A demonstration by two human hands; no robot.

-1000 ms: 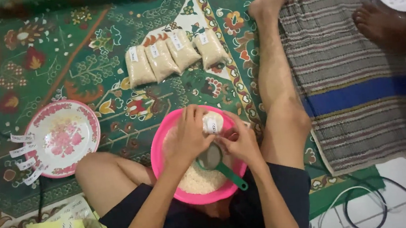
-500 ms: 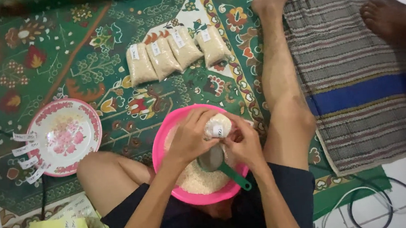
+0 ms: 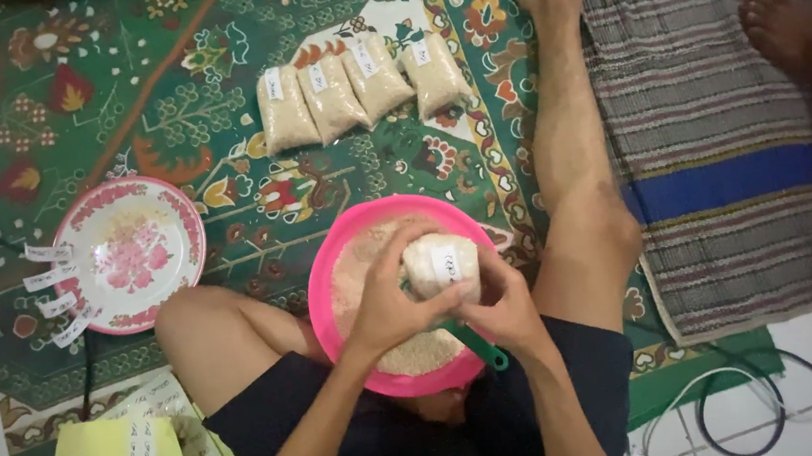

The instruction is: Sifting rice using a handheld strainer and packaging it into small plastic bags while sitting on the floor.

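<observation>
1. Left hand (image 3: pixel 389 305) and right hand (image 3: pixel 504 298) both curl around one small clear bag (image 3: pixel 440 267) of pale grain, grasping it together over the pink bowl (image 3: pixel 330 266), forearms angled inward.
2. Bowl is round plastic and holds loose grain; a green scoop handle (image 3: pixel 479 346) sticks out under the right hand.
3. Four filled bags (image 3: pixel 357 92) lie in a row on the green patterned carpet (image 3: pixel 61 103).
4. One floral plate (image 3: pixel 132 252) sits near the carpet's left edge.

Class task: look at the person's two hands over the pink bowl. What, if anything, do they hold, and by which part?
Both the left hand and right hand grip a small clear plastic bag of pale grain by its lower sides, above the round pink plastic bowl.
</observation>
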